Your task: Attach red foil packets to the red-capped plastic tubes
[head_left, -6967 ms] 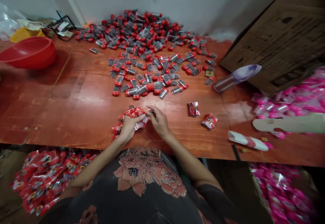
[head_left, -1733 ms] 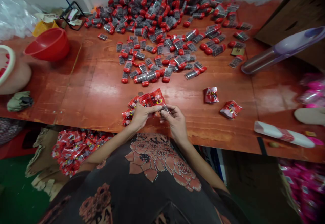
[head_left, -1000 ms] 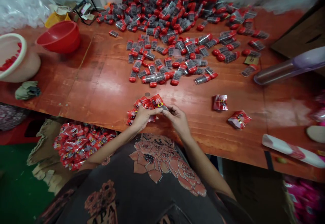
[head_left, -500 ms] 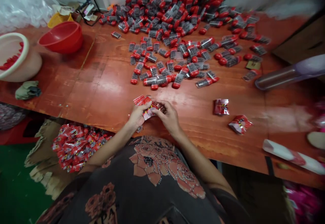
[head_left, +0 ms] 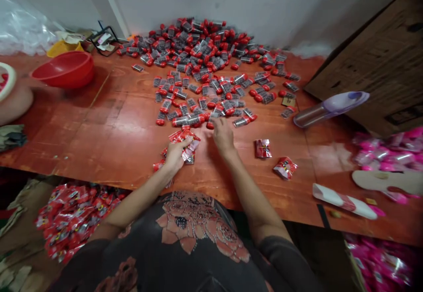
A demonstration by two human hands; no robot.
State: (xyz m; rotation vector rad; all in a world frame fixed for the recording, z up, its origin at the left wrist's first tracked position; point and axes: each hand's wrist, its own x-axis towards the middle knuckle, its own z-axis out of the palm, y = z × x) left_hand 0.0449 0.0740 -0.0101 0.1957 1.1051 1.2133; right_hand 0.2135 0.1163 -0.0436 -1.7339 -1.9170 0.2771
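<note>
The left hand [head_left: 175,156] grips red packets [head_left: 179,136], print illegible; the right hand [head_left: 224,136], grip indeterminable, adjoins bottles [head_left: 197,119] just beyond it.

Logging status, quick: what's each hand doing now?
Left hand: closed, holding red packets.
Right hand: fingers at the red-capped tubes; grip cannot be told.

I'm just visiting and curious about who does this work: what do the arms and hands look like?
They are a person's own. The left hand and right hand wear no gloves, and no watch or bracelet shows. The forearms are uncovered; dark sleeves end near the elbows, matching a dark top with salmon-pink flowers.
</note>
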